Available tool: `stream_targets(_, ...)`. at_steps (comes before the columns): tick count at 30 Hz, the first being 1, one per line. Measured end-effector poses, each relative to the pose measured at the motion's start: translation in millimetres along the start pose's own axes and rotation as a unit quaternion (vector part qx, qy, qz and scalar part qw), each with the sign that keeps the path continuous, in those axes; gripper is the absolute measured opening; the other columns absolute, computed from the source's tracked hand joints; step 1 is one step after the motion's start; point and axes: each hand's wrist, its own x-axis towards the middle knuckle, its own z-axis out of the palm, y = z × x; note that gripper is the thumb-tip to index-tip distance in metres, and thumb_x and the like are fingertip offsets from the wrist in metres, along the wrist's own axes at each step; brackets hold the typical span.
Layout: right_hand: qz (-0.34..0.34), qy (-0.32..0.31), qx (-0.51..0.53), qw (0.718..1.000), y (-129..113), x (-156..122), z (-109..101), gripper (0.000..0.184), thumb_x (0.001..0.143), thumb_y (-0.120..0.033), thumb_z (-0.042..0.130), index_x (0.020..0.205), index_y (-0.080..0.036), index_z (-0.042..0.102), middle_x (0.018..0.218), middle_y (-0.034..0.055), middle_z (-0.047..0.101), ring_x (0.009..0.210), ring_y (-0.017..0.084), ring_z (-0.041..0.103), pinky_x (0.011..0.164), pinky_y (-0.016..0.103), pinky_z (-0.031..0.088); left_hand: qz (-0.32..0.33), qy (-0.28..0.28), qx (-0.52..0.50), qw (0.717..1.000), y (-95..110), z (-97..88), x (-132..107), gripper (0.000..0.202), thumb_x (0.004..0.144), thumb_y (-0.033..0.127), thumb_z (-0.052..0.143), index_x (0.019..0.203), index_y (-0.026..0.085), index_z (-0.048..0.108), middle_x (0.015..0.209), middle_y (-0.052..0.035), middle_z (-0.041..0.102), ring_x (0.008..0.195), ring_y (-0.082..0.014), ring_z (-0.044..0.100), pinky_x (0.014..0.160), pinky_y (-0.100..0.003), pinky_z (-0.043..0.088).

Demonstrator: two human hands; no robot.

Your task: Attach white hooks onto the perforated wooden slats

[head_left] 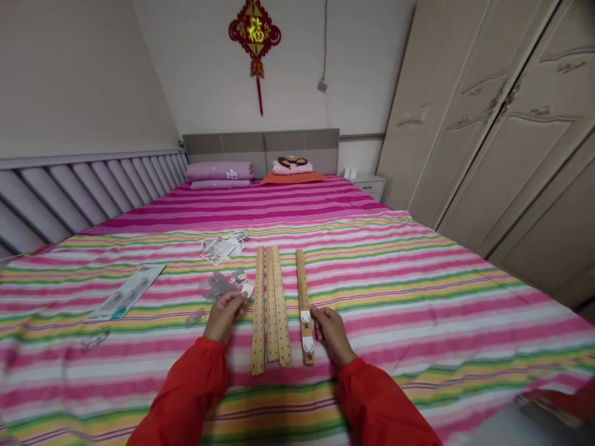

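My left hand [225, 314] is closed in a pinch on a small white adhesive hook [248, 289], whose details are too small to make out. My right hand [331, 333] has its fingers drawn in at the right edge of a short tan perforated strip [302, 282], beside the upper of two white hooks [305, 318] fixed to its near half. The lower white hook [308, 345] sits just below. Between my hands lie several longer perforated strips [272, 310], side by side and lengthwise.
Crumpled clear plastic [218, 286] and torn wrappers [223, 246] lie left of the strips. Farther left are a flat package [127, 292] and a small clear item [95, 339]. A striped sheet [418, 310] covers the bed, with a railing [93, 192] at left and wardrobe [502, 142] at right.
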Motion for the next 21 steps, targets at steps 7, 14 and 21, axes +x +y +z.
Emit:
stream_targets(7, 0.001, -0.032, 0.050, 0.998, -15, -12, -3, 0.037, 0.063, -0.048, 0.074, 0.061, -0.016, 0.055, 0.043, -0.0079, 0.048, 0.028, 0.002, 0.028, 0.031, 0.018, 0.012, 0.139, -0.098, 0.145, 0.975, 0, 40.1, -38, 0.030, 0.068, 0.046, 0.066, 0.072, 0.017, 0.061, 0.058, 0.0014, 0.058, 0.052, -0.0111, 0.053, 0.051, -0.022, 0.042)
stream_targets(14, -0.001, -0.137, 0.032, 0.990, -41, -32, 5, 0.034, 0.067, -0.047, 0.074, 0.070, -0.014, 0.069, 0.052, -0.0028, 0.055, 0.040, 0.005, 0.039, 0.038, 0.019, 0.025, 0.414, -0.141, 0.376, 0.817, -10, 68.3, -60, 0.013, 0.084, 0.023, 0.051, 0.087, 0.022, 0.063, 0.086, -0.0028, 0.065, 0.081, -0.0145, 0.062, 0.070, -0.024, 0.048)
stream_targets(21, -0.010, -0.129, 0.045, 0.991, -47, -32, 5, 0.023, 0.059, -0.035, 0.080, 0.071, -0.017, 0.072, 0.065, -0.0002, 0.066, 0.045, 0.008, 0.048, 0.047, 0.021, 0.040, 0.388, -0.192, 0.336, 0.836, -15, 85.0, -71, 0.020, 0.082, 0.016, 0.050, 0.094, 0.025, 0.063, 0.093, -0.0041, 0.063, 0.088, -0.0159, 0.061, 0.077, -0.026, 0.050)
